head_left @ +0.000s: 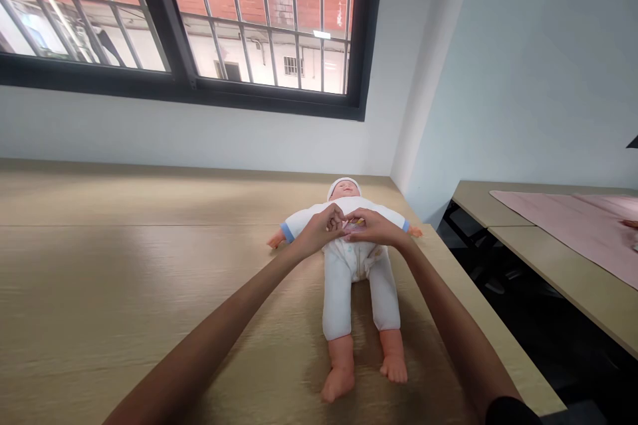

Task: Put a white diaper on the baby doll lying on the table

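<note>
Item: baby doll (356, 259), dressed, lying face-up on the bench (124, 279). Our fingers (335, 216) of the left hand (319, 229) are curled and pinched at the doll's chest, and those of the right hand (373, 226) meet them there from the three o'clock side; both appear to grip a fold of the white garment (349, 207), though we cannot tell exactly how much cloth lies between the fingertips. Outward from the hands: head in a white cap (343, 184) at twelve o'clock, blue-cuffed sleeves spread to nine and three o'clock, white trousers (339, 299) running down to bare feet (341, 378) at six o'clock. We judge the doll light, with a soft stuffed trunk that gives under pressure and firmer moulded limbs and head; the cloth is thin, pliant and not slippery, likely to bunch and slide over the body instead of moving it. Nothing about it looks fragile. For lifting, we would take hold around the trunk under the arms; for the clothing alone, a pinch at hem or front opening serves. Surroundings: barred window (249, 20) at eleven o'clock, pink cloth (573, 226) on a separate bench at three o'clock.
</note>
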Demonstrator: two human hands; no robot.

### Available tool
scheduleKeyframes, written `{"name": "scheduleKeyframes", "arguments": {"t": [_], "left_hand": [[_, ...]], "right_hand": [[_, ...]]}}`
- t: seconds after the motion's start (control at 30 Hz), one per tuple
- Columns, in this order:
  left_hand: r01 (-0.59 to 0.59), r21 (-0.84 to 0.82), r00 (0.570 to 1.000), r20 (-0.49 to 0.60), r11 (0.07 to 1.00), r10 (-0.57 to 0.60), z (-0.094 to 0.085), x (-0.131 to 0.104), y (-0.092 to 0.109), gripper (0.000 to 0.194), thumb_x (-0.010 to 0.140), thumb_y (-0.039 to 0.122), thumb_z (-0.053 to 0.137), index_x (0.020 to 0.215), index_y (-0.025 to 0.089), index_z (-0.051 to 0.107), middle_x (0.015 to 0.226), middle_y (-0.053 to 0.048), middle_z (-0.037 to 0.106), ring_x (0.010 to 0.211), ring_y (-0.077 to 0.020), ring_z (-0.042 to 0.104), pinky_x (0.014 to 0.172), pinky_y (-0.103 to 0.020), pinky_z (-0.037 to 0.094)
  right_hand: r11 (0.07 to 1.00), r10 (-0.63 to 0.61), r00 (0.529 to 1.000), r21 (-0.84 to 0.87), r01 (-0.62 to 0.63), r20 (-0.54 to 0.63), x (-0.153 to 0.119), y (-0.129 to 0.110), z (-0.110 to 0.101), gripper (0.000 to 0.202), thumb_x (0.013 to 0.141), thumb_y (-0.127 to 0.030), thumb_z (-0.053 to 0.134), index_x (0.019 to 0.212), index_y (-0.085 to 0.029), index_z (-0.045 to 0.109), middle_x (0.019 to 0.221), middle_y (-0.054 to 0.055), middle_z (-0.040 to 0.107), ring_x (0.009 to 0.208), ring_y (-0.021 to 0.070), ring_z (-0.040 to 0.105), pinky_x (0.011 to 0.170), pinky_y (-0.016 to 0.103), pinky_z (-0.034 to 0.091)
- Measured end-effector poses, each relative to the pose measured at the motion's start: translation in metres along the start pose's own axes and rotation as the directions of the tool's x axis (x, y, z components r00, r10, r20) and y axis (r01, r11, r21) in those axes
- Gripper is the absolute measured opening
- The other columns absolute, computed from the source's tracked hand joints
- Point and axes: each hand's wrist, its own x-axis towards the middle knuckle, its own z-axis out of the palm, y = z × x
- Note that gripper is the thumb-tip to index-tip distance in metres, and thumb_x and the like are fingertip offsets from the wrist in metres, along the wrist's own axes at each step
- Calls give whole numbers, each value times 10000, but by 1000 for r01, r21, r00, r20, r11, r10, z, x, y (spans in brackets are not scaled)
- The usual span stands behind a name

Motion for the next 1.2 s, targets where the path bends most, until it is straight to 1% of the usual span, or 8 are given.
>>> {"name": "scheduleKeyframes", "arguments": {"t": [0.13, 0.2, 0.33, 0.47, 0.6, 0.83, 1.03, 1.2], "left_hand": [[-6, 0, 999, 45, 1000, 6, -3, 1, -6, 233, 753, 361, 655, 870, 206, 525, 799, 13, 588, 717, -133, 533, 648, -244, 417], [4, 17, 999, 49, 1000, -5, -5, 1, -7, 209, 757, 340, 652, 877, 200, 555, 829, 1, 608, 746, -139, 545, 670, -246, 425], [30, 36, 999, 34, 999, -31, -6, -1, -4, 183, 765, 345, 642, 858, 194, 599, 867, -18, 643, 789, -155, 562, 707, -258, 433], [25, 42, 1000, -19, 999, -25, -4, -3, -2, 220, 742, 386, 658, 848, 198, 616, 859, -21, 643, 773, -161, 561, 704, -271, 437], [20, 16, 999, -37, 1000, -20, -3, -4, 1, 225, 733, 403, 665, 809, 193, 637, 837, -27, 638, 758, -160, 557, 692, -273, 431], [16, 21, 1000, -26, 1000, -16, -4, -5, 5, 228, 744, 410, 670, 816, 194, 655, 879, -36, 644, 776, -164, 562, 714, -282, 438], [-98, 146, 995, 46, 984, 92, -5, -4, -1, 203, 823, 397, 581, 857, 215, 663, 943, -44, 640, 877, -188, 565, 768, -295, 446], [-133, 175, 991, 28, 976, 130, -4, -4, -4, 194, 833, 368, 560, 882, 213, 664, 999, -54, 650, 963, -212, 570, 815, -310, 455]], "right_hand": [[977, 19, 995, 209, -38, 93, -7, 4, -19, 412, 777, -244, 678, 1180, -213, 604, 1236, 59, 609, 1124, 198, 577, 931, 332, 485], [973, -5, 997, 231, -12, 72, -8, 8, -24, 401, 781, -231, 667, 1176, -197, 601, 1255, 72, 598, 1130, 195, 575, 936, 333, 489], [990, -2, 1000, 144, 4, -14, -8, 10, -29, 338, 785, -180, 634, 1123, -163, 624, 1090, 84, 663, 1003, 183, 626, 859, 325, 512], [995, 30, 999, 100, -27, -31, -9, 9, -29, 305, 776, -114, 590, 1076, -153, 633, 939, 65, 698, 897, 168, 652, 775, 293, 513], [996, 22, 999, 91, -19, -34, -9, 11, -27, 292, 756, -79, 575, 1032, -154, 636, 918, 58, 708, 890, 168, 657, 773, 294, 507], [997, 10, 1000, 80, -9, -24, -8, 14, -25, 266, 761, -92, 572, 1012, -152, 636, 932, 57, 706, 904, 168, 655, 792, 299, 504], [997, 49, 999, 65, -48, -12, -8, 14, -25, 282, 750, -80, 574, 1016, -149, 636, 931, 59, 707, 903, 173, 655, 797, 305, 506], [996, 40, 999, 81, -41, 11, -8, 17, -26, 296, 750, -87, 590, 1032, -160, 640, 947, 56, 704, 905, 173, 652, 814, 308, 502]]}}
